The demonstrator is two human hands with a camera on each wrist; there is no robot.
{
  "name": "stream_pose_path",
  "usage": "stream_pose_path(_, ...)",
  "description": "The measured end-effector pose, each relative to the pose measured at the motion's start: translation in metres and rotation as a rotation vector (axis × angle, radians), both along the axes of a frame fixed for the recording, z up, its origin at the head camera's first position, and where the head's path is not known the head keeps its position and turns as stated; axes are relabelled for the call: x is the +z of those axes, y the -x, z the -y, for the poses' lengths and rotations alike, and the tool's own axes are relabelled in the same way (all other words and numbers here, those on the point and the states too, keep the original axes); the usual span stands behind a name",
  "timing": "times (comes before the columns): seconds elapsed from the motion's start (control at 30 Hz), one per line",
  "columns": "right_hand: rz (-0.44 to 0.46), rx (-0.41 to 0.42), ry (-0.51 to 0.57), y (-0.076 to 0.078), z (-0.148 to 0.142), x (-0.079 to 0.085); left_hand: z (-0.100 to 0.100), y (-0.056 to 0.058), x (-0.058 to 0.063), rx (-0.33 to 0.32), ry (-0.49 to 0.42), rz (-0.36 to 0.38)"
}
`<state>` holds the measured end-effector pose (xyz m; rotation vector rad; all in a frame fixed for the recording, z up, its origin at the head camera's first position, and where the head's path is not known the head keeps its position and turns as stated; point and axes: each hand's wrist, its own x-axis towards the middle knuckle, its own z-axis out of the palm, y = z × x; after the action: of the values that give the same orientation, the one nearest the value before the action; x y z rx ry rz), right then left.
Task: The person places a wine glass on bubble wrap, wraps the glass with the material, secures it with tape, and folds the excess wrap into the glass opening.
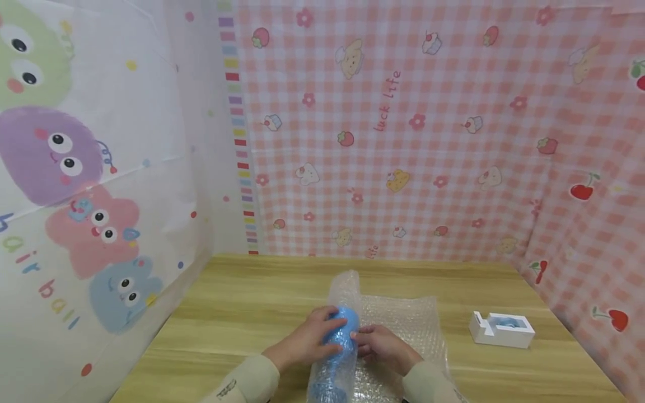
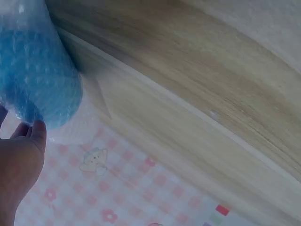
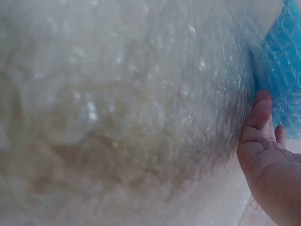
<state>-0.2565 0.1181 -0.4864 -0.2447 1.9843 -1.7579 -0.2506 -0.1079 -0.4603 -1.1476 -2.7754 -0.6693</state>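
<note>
In the head view a long blue object (image 1: 344, 327) lies rolled in clear bubble wrap (image 1: 398, 319) near the table's front. Its exact kind is blurred by the wrap. My left hand (image 1: 314, 338) grips the roll from the left, fingers curved over the top. On the opposite side my right hand (image 1: 380, 344) pinches the wrap along the roll's right edge. The left wrist view has the wrapped blue end (image 2: 42, 80) against my fingertips (image 2: 38, 129). From the right wrist, my thumb and fingers show close against the blue roll (image 3: 287, 70).
A white tape dispenser (image 1: 501, 330) with a blue roll stands on the right of the wooden table (image 1: 262, 291). The unrolled wrap spreads flat to the right of the roll. Printed cloths (image 1: 403, 140) hang behind and along both sides.
</note>
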Motion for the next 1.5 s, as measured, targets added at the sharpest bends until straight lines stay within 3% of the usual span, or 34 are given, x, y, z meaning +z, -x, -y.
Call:
stream_pose_path(0.2,-0.024,-0.003,0.068,-0.003,0.002,-0.001,-0.007,-0.004,-0.004,-0.012,0.026,-0.079)
stream_pose_path(0.43,-0.027,-0.027,0.055,-0.005,0.004,-0.003,-0.016,-0.016,-0.005,0.022,0.02,0.056)
stream_pose_path(0.57,-0.038,-0.023,0.042,-0.005,0.005,-0.005,-0.019,-0.022,-0.004,0.019,0.031,0.09)
stream_pose_path(0.63,-0.044,-0.021,0.029,-0.006,0.005,-0.005,-0.017,-0.022,-0.004,0.011,-0.012,0.162)
stream_pose_path(0.73,-0.04,-0.023,0.01,-0.006,0.004,-0.005,-0.01,-0.018,-0.004,0.017,-0.163,0.304)
stream_pose_path(0.8,-0.044,-0.021,0.017,-0.007,0.003,-0.004,-0.003,-0.014,-0.004,0.021,-0.262,0.361)
stream_pose_path(0.87,-0.052,-0.016,0.016,-0.007,0.003,-0.004,0.003,-0.009,-0.004,0.007,-0.294,0.336)
stream_pose_path(1.1,-0.042,-0.015,0.023,-0.006,0.001,-0.003,0.006,-0.003,-0.011,-0.071,-0.183,0.117)
stream_pose_path(1.27,-0.031,-0.012,0.016,-0.007,-0.002,-0.005,0.0,-0.004,-0.007,-0.085,-0.137,0.03)
stream_pose_path(1.5,0.017,0.006,0.007,-0.006,-0.003,-0.005,-0.005,-0.002,-0.006,-0.075,-0.052,-0.038)
